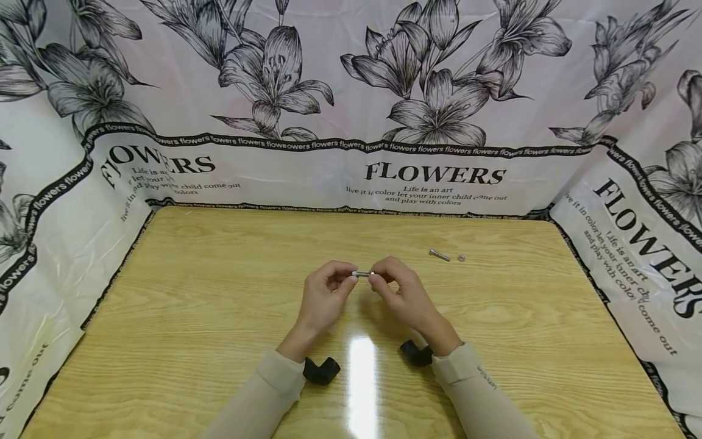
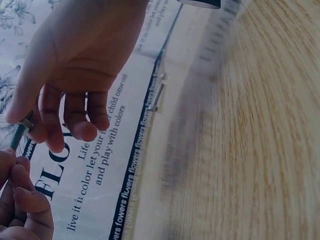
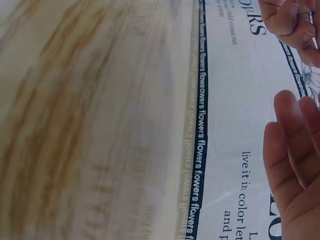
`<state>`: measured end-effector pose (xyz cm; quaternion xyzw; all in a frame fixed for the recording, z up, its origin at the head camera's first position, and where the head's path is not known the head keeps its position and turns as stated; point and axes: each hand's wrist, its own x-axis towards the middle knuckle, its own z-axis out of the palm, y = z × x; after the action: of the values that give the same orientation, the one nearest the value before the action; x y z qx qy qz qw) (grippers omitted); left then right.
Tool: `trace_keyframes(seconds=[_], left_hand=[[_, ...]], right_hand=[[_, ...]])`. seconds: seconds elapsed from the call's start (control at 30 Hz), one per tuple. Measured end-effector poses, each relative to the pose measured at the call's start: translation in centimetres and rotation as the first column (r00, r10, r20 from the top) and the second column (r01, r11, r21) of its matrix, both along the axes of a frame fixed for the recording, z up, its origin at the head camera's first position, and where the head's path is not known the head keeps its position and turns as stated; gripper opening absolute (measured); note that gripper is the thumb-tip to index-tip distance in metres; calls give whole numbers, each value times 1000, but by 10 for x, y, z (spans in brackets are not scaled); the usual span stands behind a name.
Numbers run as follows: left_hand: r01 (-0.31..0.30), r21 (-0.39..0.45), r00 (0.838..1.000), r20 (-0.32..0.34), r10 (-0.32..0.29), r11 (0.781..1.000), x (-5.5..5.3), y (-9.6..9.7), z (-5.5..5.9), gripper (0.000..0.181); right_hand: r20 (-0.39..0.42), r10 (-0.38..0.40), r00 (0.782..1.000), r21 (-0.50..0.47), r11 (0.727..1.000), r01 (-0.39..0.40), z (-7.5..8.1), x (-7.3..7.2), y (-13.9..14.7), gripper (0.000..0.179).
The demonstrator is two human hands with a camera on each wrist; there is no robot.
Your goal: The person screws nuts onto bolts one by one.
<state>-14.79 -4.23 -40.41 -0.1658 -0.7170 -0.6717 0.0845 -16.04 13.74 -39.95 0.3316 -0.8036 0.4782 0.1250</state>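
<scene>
Over the middle of the table, a small metal bolt (image 1: 362, 274) is held level between both hands. My left hand (image 1: 325, 299) pinches one end with thumb and forefinger. The fingertips of my right hand (image 1: 408, 299) pinch the other end and cover it; whether a nut sits there I cannot tell. In the left wrist view, the threaded shank of the bolt (image 2: 18, 136) shows between the hands, and the left hand's other fingers (image 2: 76, 117) hang loosely. The right wrist view shows the right hand (image 3: 297, 165) at its edge, with the bolt out of sight.
Another bolt (image 1: 439, 255) lies on the wooden table (image 1: 219, 274), beyond the right hand, with a small nut (image 1: 462, 258) beside it. Flower-printed cloth (image 1: 307, 177) stands along the back and sides. Black wrist mounts (image 1: 322, 371) sit by both cuffs.
</scene>
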Motion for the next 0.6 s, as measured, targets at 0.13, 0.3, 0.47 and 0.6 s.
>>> trace_keyframes(seconds=[0.13, 0.3, 0.47, 0.6], left_hand=[[2, 0, 1000, 0, -2, 1000, 1, 0, -1, 12], [2, -2, 1000, 0, -2, 1000, 1, 0, 0, 11], [-8, -8, 1000, -10, 8, 1000, 1, 0, 0, 12], [-11, -6, 1000, -8, 11, 1000, 1, -1, 0, 12]], right_hand=[[-9, -17, 1000, 16, 1000, 17, 1, 0, 0, 16], [30, -28, 999, 34, 999, 27, -1, 0, 0, 12], [136, -27, 990, 18, 1000, 25, -10, -3, 3, 22], [120, 3, 993, -17, 1000, -1, -7, -1, 1, 24]])
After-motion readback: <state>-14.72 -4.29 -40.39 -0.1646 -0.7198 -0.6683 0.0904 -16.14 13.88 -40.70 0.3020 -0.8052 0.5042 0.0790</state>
